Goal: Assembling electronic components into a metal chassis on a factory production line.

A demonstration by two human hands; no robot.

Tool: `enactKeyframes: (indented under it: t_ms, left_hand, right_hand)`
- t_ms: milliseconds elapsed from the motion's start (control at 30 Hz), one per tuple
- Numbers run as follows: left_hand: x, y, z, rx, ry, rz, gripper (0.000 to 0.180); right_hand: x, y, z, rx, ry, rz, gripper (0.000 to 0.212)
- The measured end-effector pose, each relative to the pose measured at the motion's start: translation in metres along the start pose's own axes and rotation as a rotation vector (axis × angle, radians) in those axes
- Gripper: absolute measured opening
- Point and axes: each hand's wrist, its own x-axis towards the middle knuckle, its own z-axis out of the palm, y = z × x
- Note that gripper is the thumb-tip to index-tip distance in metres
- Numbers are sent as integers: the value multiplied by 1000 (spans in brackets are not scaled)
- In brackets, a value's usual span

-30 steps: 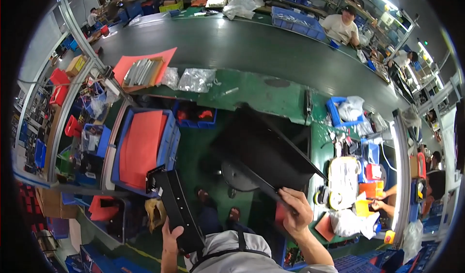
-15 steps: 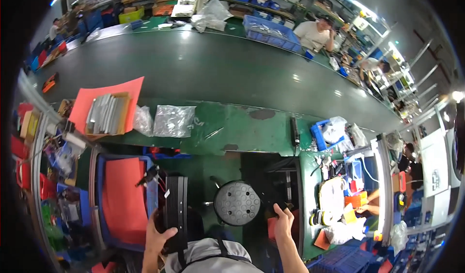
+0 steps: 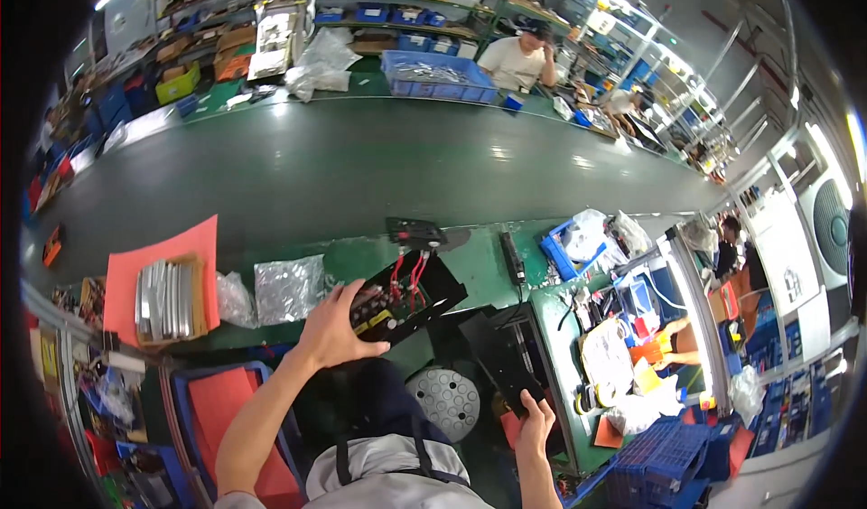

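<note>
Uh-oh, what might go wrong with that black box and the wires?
The red wires run from the open black box to a separate black piece, so they might get tugged if one moves alone. Only the left hand holds the box, so it might slip. The right hand grips the black panel near one end, so it might swing and bump something.

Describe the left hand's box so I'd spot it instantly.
Find the broad dark surface, then the green bench nearer you. Near this, the left hand holds an open black box. Red wires rise from it, unlike the black panel in the right hand.
</note>
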Motion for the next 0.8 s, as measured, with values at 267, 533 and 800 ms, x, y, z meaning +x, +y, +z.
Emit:
enactKeyframes:
  t_ms: [267,533,800]
  left_hand:
    - [191,-67,96,162,-104,142,111]
    - [331,-137,196,185,-300,101,110]
    - [341,-149,225,222,-221,113,107]
  right_hand:
    - [57,4,21,-88,57,-55,10]
    - [227,-40,102,-601,-479,36,19]
    - [362,-22,145,-503,-804,-112,23]
